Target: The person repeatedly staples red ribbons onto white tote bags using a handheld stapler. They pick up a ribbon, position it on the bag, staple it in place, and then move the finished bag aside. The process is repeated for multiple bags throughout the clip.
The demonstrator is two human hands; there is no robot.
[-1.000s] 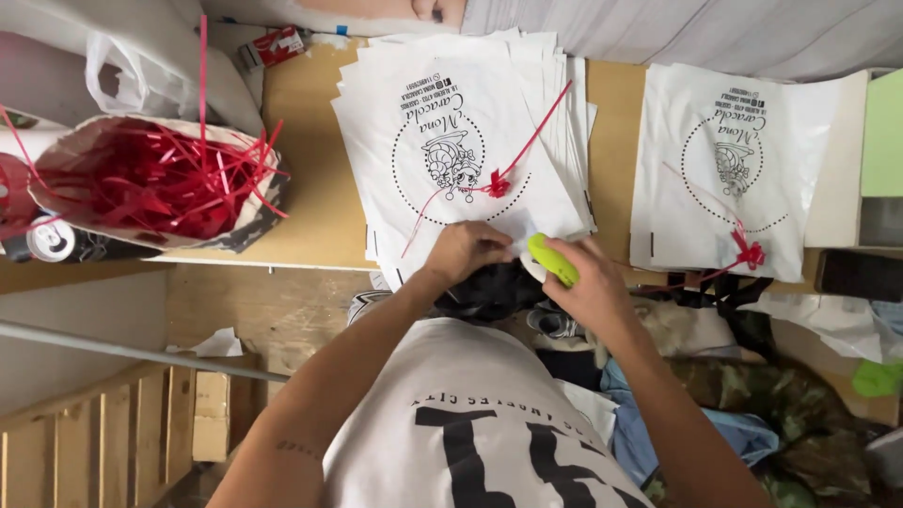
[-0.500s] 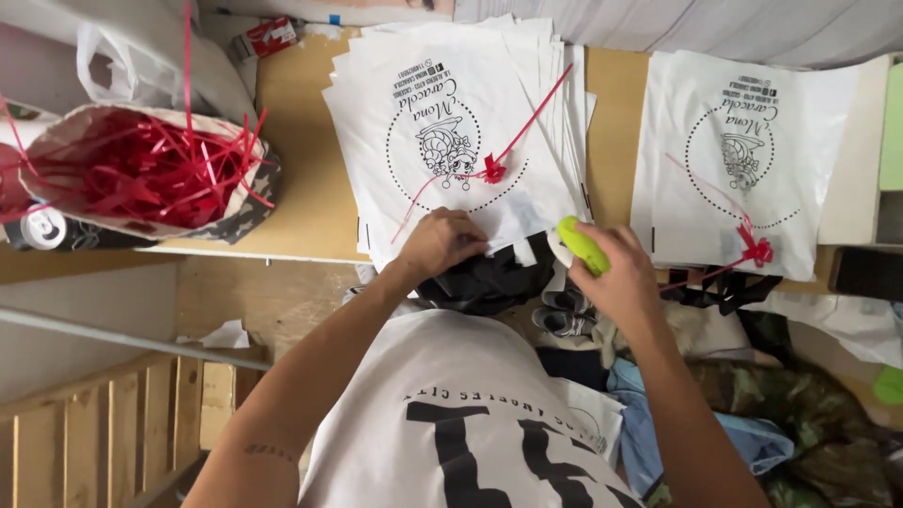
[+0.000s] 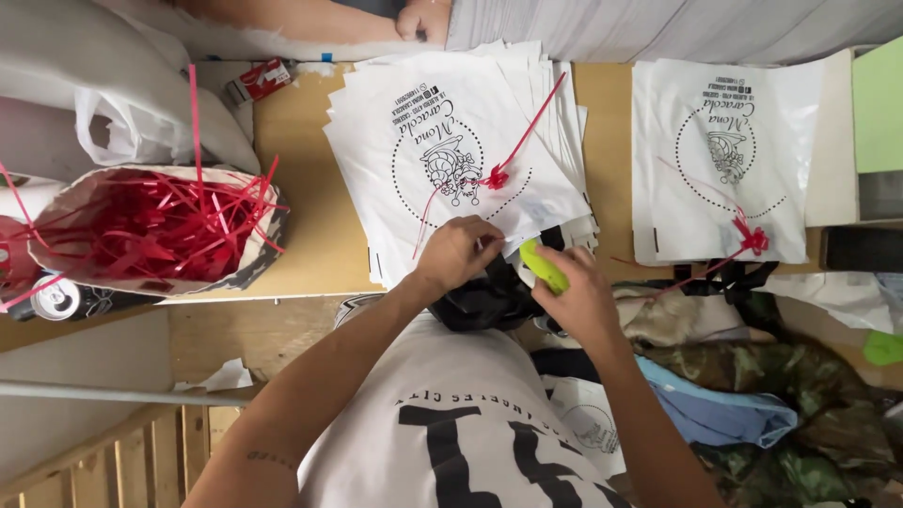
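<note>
While the left hand (image 3: 458,252) pinches the white bag stack (image 3: 451,150) at the table's near edge, the right hand (image 3: 578,296) grips a yellow-green tool (image 3: 544,266); two red-ribboned bags show.

Under your hands lies a stack of white bags (image 3: 451,141), flat on the table and fanned slightly, so several edges show along its far and right sides. The top bag bears a round dotted print with a dark drawing in the middle. A thin red ribbon (image 3: 513,150) is tied in a small bow at the middle of that print; one tail runs toward the table's far edge, the other trails toward the near edge. The stack's near edge reaches the table's near edge. There your left hand (image 3: 456,252) pinches the near-right corner of the top bag, and your right hand (image 3: 576,296) holds a yellow-green tool (image 3: 543,266) just beside it.
</note>
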